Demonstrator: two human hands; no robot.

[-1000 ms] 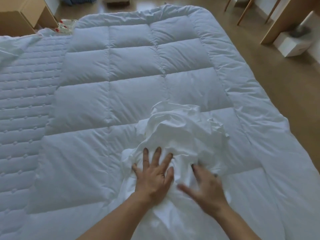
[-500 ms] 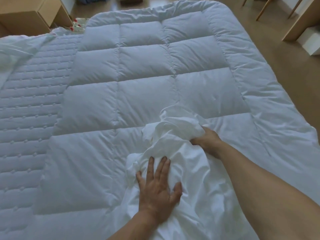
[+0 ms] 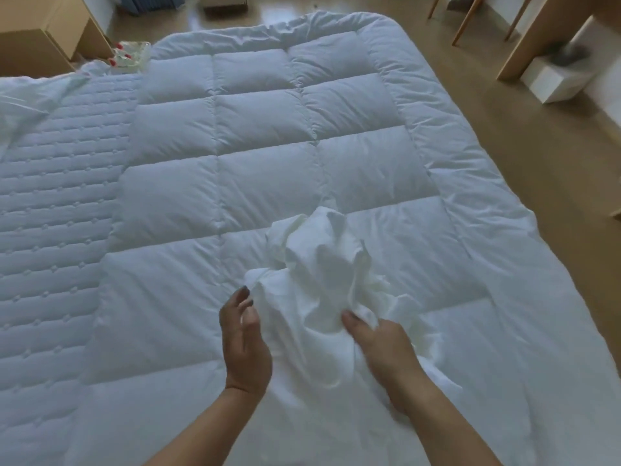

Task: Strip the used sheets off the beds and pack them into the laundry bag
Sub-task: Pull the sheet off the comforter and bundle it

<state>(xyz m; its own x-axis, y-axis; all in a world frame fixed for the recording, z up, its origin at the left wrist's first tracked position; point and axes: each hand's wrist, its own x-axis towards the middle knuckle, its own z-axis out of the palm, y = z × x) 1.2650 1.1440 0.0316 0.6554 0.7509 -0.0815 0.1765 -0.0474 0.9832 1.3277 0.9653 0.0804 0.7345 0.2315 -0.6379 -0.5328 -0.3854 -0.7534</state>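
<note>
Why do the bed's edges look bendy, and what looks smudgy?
Head view: the wide-angle lens bows the duvet edges; head view, top right: the dark thing on the white box is blur-smeared; head view, top: the floor shines with glare.

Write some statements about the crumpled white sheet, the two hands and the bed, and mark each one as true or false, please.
1. The crumpled white fabric sheet lies bunched on the puffy white quilted duvet. True.
2. The right hand grips a fold of the sheet. True.
3. The left hand presses flat on top of the sheet. False: it is at the bundle's left edge, with its fingers loosely curved.
4. A laundry bag lies open on the duvet. False: no bag is in view.
5. The duvet covers the whole bed. False: the stitched white mattress pad is bare on the person's left.
</note>
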